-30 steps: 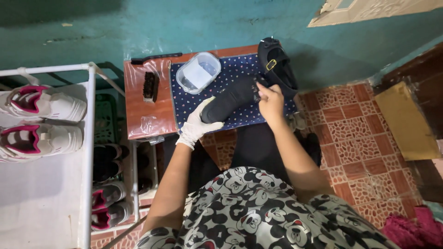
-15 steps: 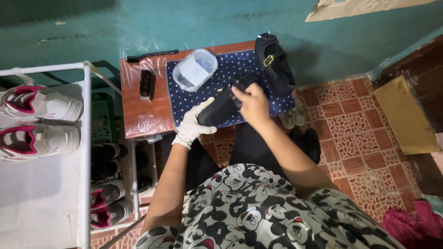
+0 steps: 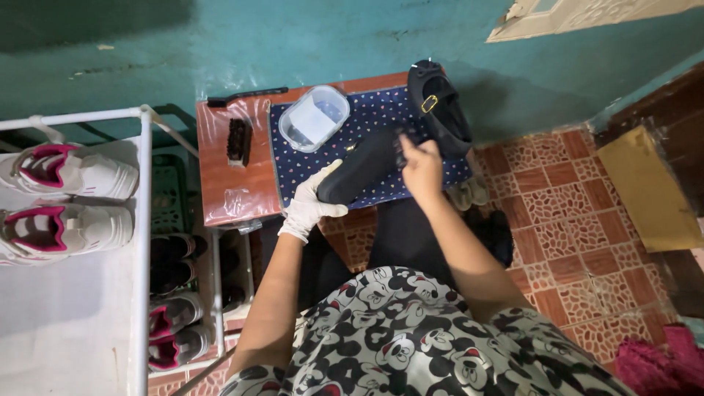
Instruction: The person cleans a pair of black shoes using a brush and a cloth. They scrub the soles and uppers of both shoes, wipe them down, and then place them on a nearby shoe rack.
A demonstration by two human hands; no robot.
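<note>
My left hand [image 3: 310,199], in a white glove, grips the toe end of a black shoe [image 3: 359,167] held over a dark blue dotted cloth [image 3: 381,117] on a small wooden table [image 3: 235,183]. My bare right hand [image 3: 420,163] rests on the shoe's upper end, its fingers closed around something small and dark that I cannot make out. A second black shoe [image 3: 438,106] with a gold buckle lies at the cloth's right edge.
A clear plastic tub [image 3: 314,117] stands on the cloth, with a dark brush [image 3: 238,139] and a long-handled brush [image 3: 246,95] to its left. A white rack [image 3: 143,220] at left carries white-and-pink sneakers [image 3: 66,170]. Red patterned floor tiles [image 3: 565,220] lie right.
My right hand has slid down along the shoe towards me and leftward. The gloved left hand keeps its hold on the toe.
</note>
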